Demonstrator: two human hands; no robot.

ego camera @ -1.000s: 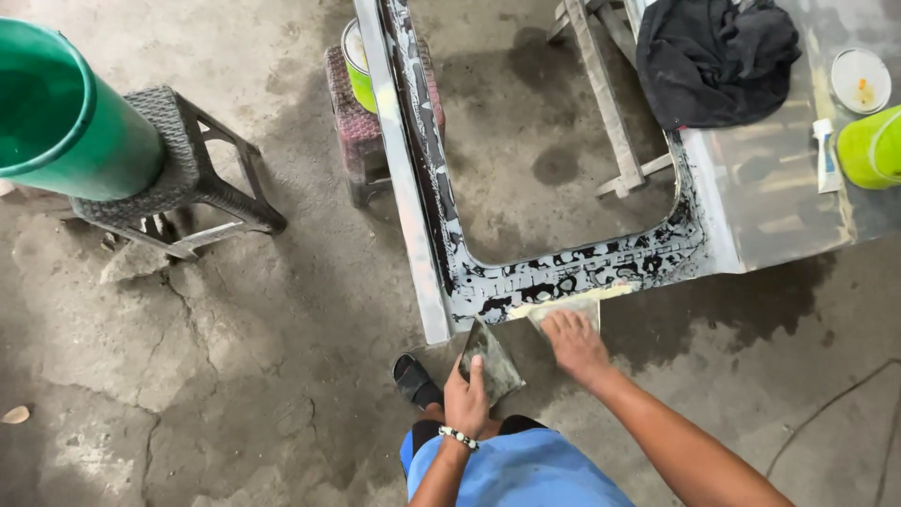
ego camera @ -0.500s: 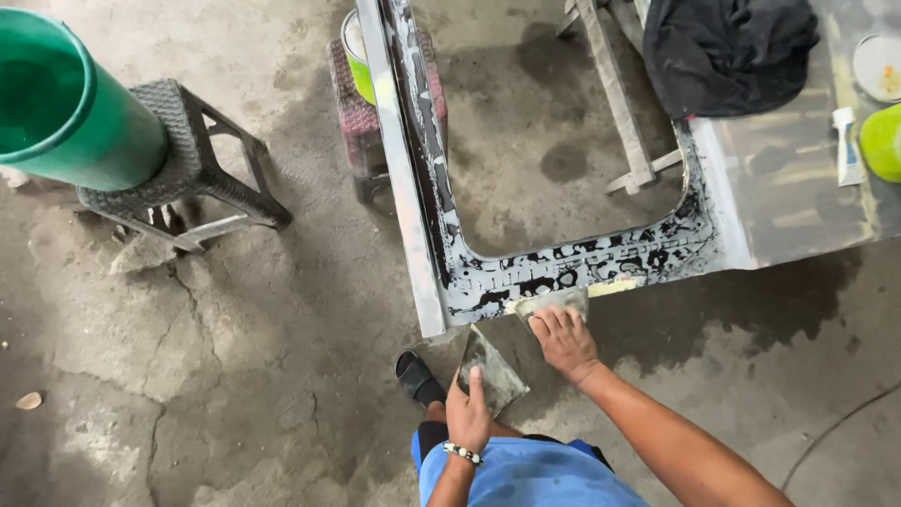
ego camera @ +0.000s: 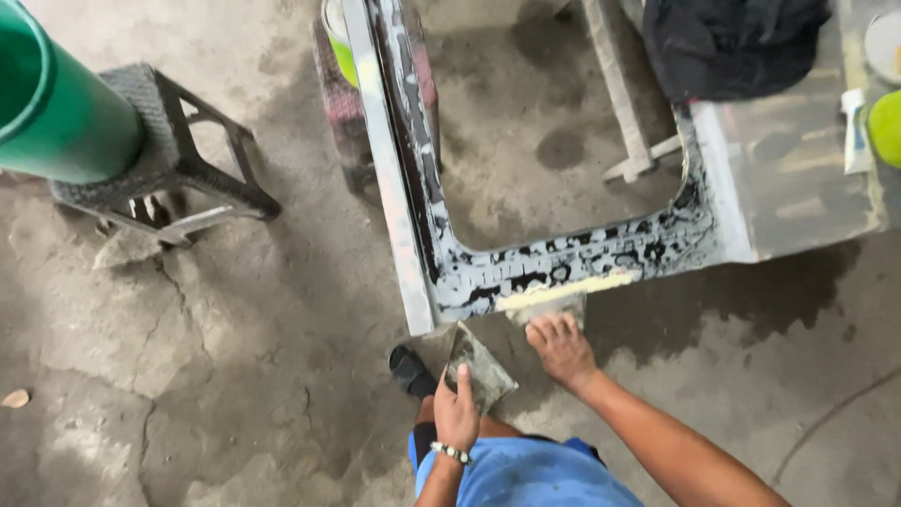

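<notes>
A metal car door panel (ego camera: 563,268) lies flat before me, its frame mottled black and grey. My right hand (ego camera: 561,349) presses a flat spreader (ego camera: 549,308) against the panel's near edge, where a pale yellow strip of filler (ego camera: 563,287) runs. My left hand (ego camera: 457,413), with a beaded bracelet at the wrist, holds a grey mixing board (ego camera: 479,366) smeared with putty, close to my knee. I wear blue shorts and a dark sandal (ego camera: 411,369).
A green bucket (ego camera: 56,103) sits on a dark woven stool (ego camera: 169,160) at the left. A black cloth (ego camera: 732,47), a white tube (ego camera: 854,131) and a lime-green container (ego camera: 884,127) rest on the panel's right side. Cracked concrete floor lies all around, wet under the panel.
My right hand has slid leftward along the panel's near edge with the spreader, leaving more yellow filler behind. The left hand keeps the board steady. My view has shifted slightly.
</notes>
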